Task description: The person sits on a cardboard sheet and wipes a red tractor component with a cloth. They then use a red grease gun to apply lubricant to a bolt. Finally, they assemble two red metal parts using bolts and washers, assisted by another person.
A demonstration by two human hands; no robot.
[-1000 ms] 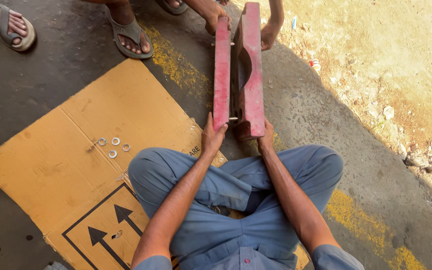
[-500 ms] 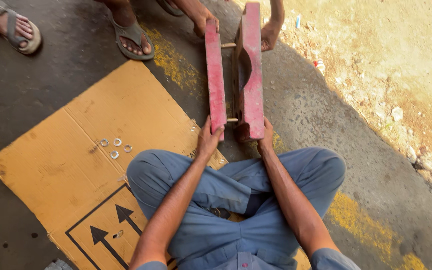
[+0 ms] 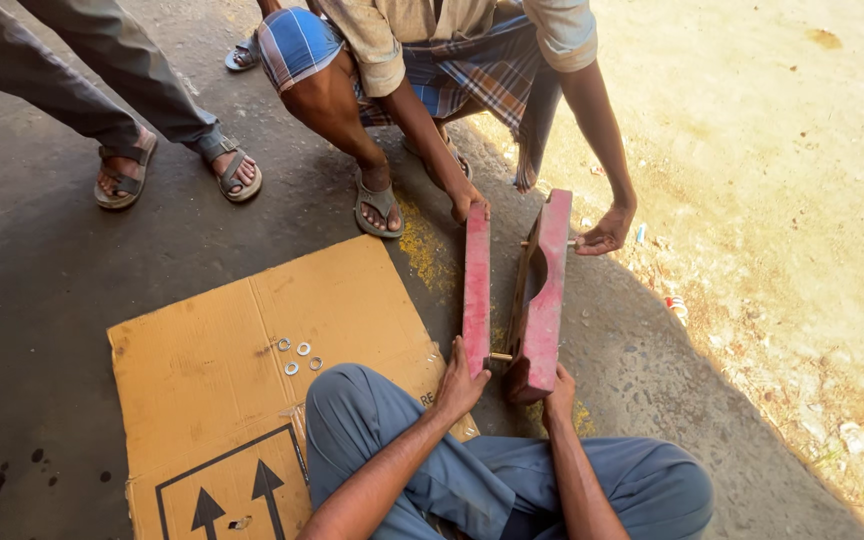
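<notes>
Two long red wooden blocks stand on edge on the ground, side by side, joined by rods. My left hand (image 3: 461,381) grips the near end of the left red block (image 3: 477,283). My right hand (image 3: 558,392) holds the near end of the right red block (image 3: 545,298), which has curved cut-outs on its inner face. A short metal rod (image 3: 500,357) bridges the gap between them near my hands. A squatting person across from me holds the far ends, one hand (image 3: 469,202) on the left block and the other hand (image 3: 604,232) at the right block.
A flat cardboard sheet (image 3: 214,372) with printed arrows lies to my left, with several metal washers (image 3: 297,355) on it. A second person's sandalled feet (image 3: 124,178) stand at the far left. Sandy ground (image 3: 782,200) lies to the right of the dark concrete.
The view has tilted up, so the squatting person and the standing person's legs now show. The blocks and all hands stay on the same spots.
</notes>
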